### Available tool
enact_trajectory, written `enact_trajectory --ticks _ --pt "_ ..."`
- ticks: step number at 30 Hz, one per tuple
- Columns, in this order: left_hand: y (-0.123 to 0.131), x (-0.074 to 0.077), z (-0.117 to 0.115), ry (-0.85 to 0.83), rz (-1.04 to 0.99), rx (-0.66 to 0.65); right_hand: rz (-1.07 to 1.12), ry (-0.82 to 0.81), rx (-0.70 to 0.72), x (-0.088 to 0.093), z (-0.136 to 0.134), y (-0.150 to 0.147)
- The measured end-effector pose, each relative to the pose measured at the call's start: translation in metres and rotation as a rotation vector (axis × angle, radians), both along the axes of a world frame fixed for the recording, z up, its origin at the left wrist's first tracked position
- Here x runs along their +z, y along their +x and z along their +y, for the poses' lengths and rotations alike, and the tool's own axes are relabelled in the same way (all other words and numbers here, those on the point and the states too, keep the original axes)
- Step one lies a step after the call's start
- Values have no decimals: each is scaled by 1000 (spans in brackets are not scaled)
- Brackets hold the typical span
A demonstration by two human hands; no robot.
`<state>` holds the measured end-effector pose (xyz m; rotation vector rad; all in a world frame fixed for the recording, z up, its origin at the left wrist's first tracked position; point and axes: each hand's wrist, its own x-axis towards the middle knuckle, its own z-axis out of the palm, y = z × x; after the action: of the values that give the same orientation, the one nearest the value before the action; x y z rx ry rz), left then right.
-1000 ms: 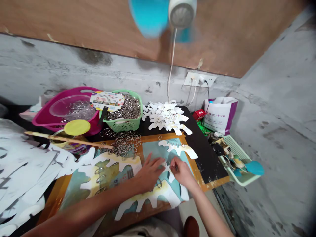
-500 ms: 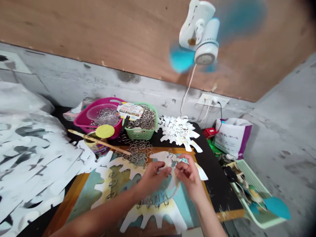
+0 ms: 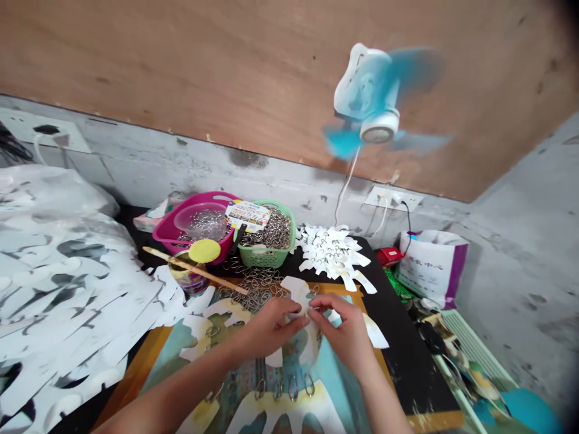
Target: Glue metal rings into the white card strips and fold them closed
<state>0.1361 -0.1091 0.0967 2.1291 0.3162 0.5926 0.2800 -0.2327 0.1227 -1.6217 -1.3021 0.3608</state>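
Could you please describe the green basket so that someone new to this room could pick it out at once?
Find the black-topped table against the concrete wall. At its back edge, between a pink tub and a pile of white cut-outs, sits a small green plastic basket. Only it is green and heaped with metal rings.

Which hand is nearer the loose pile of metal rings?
Left. The left hand sits just below the loose metal rings; the right hand is farther right.
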Motion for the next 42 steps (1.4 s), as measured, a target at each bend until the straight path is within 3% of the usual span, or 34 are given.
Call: enact_trajectory --ticks 7,12,17,23,27,36,42 --pt "-4 4 -2 -43 -99 -17 46 37 -51 1 -1 -6" --pt "4 4 -9 -346 -72 68 167 70 -81 1 2 -19" --pt "7 -2 -8 -564 -98 9 497 88 -141 -6 9 -28" --pt "0 -12 -11 -468 -90 125 468 69 -165 -3 12 -25" --pt "1 -14 -14 -436 -165 209 497 139 -205 -6 12 -26" --pt "11 10 -6 -248 -119 90 736 273 -140 0 12 -27" --pt "12 13 -4 -279 -122 22 859 235 -111 5 7 -27"
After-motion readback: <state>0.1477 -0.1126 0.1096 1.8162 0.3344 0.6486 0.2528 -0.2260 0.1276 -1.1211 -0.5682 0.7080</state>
